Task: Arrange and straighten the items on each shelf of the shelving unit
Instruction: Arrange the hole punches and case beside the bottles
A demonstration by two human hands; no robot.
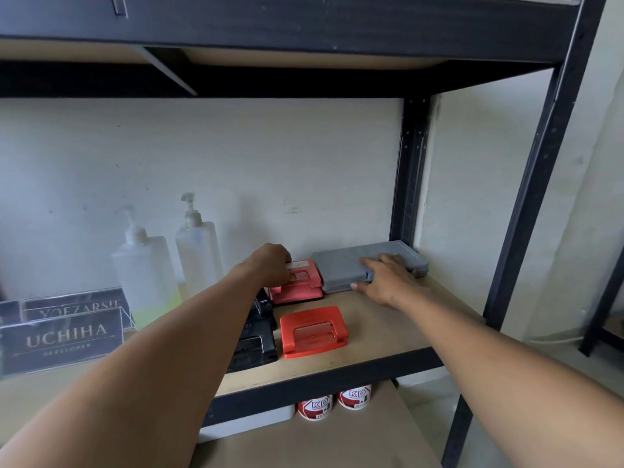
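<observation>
While the left hand [273, 261] is curling its fingers onto the back red hole punch [297, 285], just left of the grey case [364, 265], the right hand [385, 278] is lying on that case with fingers straight and spread. Both are best nudged gently, square to the shelf [388, 319] edge. The case, in the shelf's back right corner, is lying flat with its long axis running left-right, slightly skewed.

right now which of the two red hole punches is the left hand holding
The rear red hole punch, beside the grey case. The left hand grips its handle; the front red hole punch sits untouched.
</observation>
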